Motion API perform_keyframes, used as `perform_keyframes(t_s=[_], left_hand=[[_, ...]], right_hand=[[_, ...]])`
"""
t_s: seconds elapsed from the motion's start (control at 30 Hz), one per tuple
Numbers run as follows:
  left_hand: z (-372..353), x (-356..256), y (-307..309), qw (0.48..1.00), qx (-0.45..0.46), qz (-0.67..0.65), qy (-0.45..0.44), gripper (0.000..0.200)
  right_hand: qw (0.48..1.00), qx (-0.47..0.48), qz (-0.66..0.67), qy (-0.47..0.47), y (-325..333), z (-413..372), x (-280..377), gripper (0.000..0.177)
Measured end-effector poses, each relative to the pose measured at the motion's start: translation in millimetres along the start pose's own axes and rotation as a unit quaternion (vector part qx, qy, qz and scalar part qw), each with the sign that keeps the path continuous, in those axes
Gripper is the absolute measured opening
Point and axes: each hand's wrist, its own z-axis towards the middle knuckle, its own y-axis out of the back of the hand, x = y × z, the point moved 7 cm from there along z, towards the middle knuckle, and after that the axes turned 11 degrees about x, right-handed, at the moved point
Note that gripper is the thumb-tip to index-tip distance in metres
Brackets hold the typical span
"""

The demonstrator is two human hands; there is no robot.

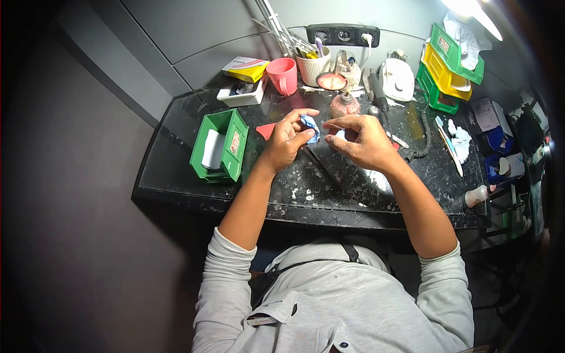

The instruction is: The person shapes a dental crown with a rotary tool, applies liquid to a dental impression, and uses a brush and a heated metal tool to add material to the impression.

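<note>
Glossy, speckled tabletop [166, 154]; smooth plastic bin [233, 163]

Lt grey shirt [382, 306], dk button [344, 345]

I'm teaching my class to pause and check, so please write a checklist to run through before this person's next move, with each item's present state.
1. Blue-and-white piece held in the left hand: ok.
2. Right hand holding something: cannot tell; its grip is partly hidden.
3. Lamp lit: ok.
4. Sleeves pushed back from the hands: ok.
5. Tabletop free of white specks: not ok.
</note>
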Motion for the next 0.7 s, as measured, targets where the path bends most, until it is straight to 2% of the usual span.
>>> perform_keyframes(t_s=[0.13,0.33,0.7], left_hand=[[-1,-1,-1,1.0,-0.006,0.028,0.002,0.038],[0,-1,0,0.999,-0.01,0.048,-0.006,0.037],[1,-3,-6,0.999,-0.014,0.047,-0.019,0.037]], right_hand=[[0.997,0.02,0.01,-0.067,-4,2,0,0.027],[0.999,-0.022,0.025,-0.032,-11,7,-16,0.023],[0.997,-0.026,0.037,-0.068,-12,9,-19,0.022]])
